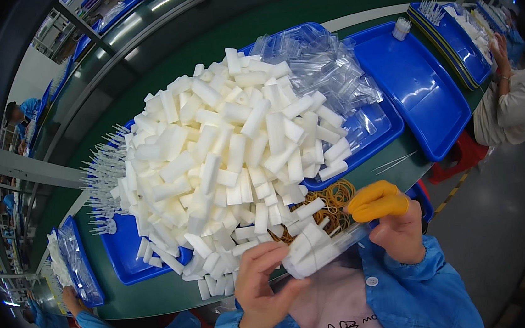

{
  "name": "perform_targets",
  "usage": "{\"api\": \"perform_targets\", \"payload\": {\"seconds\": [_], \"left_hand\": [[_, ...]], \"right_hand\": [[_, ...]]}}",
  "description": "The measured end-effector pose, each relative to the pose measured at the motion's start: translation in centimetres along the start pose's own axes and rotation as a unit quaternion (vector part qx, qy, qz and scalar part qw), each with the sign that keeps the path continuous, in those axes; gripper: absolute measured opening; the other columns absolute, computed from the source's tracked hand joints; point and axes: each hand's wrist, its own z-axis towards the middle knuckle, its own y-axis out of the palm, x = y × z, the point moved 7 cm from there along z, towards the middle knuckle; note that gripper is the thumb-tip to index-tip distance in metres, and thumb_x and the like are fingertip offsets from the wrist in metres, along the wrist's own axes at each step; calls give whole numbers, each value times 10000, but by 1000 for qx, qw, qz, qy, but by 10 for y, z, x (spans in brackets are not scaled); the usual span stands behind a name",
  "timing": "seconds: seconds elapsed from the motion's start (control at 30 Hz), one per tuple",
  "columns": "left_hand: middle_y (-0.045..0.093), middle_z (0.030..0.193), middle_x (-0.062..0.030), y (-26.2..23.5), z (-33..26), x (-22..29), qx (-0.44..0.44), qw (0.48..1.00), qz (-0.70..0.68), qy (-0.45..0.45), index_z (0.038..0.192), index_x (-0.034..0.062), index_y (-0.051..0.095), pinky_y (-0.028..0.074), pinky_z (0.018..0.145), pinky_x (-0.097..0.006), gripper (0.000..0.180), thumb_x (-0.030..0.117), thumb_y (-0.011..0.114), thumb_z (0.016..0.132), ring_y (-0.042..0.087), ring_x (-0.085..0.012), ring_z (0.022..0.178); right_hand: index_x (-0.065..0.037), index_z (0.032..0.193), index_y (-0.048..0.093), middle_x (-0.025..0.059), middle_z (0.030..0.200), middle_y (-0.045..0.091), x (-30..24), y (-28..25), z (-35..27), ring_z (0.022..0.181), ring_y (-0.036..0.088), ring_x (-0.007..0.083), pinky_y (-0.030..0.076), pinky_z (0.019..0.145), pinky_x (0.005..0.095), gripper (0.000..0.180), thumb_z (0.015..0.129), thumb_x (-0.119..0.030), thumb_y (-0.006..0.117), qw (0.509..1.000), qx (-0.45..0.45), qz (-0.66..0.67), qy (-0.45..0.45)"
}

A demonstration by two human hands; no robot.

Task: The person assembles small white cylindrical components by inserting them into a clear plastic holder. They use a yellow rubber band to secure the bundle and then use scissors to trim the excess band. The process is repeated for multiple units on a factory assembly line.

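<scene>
Both hands grip a clear bag of white foam pieces.

The left hand [258, 284] and right hand [398, 230] clamp the clear bag [324, 250] together, just below the foam pile [224, 161] and rubber bands [335, 198] on the desk [149, 295].

I count two hands of mine, the left [258, 287] and the right [395, 227], sharing one clear bag [321, 252]. By the white tube pile [224, 161] (far too many to count) lie four blue trays: one under it [133, 255], one right [419, 85], a stack beyond [453, 44], one left [82, 263].
</scene>
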Motion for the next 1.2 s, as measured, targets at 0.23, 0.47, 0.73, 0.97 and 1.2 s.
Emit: {"api": "perform_targets", "payload": {"seconds": [0.23, 0.47, 0.73, 0.97, 1.2], "left_hand": [[498, 1189, -140, 0, 2, -19, -46, 995, -70, -62, 1144, -32, 566, 472, 887, -324, 499, 6, 778, 694, 560, -207, 1036], [508, 1133, -139, 1, 0, -19, -57, 974, -195, -96, 1101, -36, 570, 475, 913, -342, 428, -8, 760, 718, 555, -223, 1051], [513, 1102, -144, 9, -8, -5, -72, 983, -162, -56, 1076, -34, 569, 487, 917, -361, 427, -1, 774, 703, 564, -225, 1035], [518, 1107, -134, 2, -1, -20, -43, 969, -225, -90, 1089, -45, 543, 475, 918, -357, 413, 18, 754, 740, 568, -213, 1037], [525, 1105, -138, -2, -3, -19, -32, 964, -250, -81, 1084, -48, 523, 471, 913, -352, 402, -11, 733, 744, 579, -211, 1021]], "right_hand": [[-6, 960, 650, 126, 1023, 615, -5, -6, 4, 1015, 540, 258, 394, 929, 396, 282, 707, -91, 743, 990, 51, -129, -33], [-48, 882, 682, 102, 990, 638, -13, 11, -8, 1078, 541, 255, 303, 1020, 492, 249, 664, -110, 786, 989, -10, -130, -68], [-64, 862, 693, 91, 980, 646, -20, 22, -16, 1028, 577, 257, 347, 995, 481, 236, 650, -89, 793, 987, -8, -144, -69], [-2, 962, 680, 118, 1039, 645, 5, -19, 17, 921, 613, 168, 468, 838, 288, 209, 772, -88, 681, 995, 5, 10, 103], [-74, 866, 700, 68, 867, 622, 19, -91, 78, 877, 565, 226, 408, 768, 342, 239, 686, -225, 742, 712, 100, -694, -32]]}}
